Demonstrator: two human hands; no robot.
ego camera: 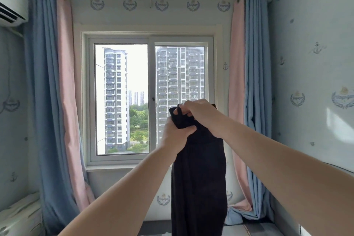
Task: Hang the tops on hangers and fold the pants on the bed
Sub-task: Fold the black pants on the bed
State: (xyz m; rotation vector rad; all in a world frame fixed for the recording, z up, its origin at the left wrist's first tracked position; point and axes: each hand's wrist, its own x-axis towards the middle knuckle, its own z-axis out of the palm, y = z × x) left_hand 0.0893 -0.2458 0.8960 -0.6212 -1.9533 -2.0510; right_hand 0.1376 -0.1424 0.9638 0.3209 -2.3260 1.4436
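One garment, left hand, right hand, crests illegible

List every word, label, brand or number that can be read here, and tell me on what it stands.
No text can be read.
Pale blue wallpaper, wreath-and-ship emblems: a short band of letters in each, too blurred to read.
White wall-mounted air conditioner: no label shows.
Black cloth garment, gripped by the left hand and the right hand: no tag or print shows.
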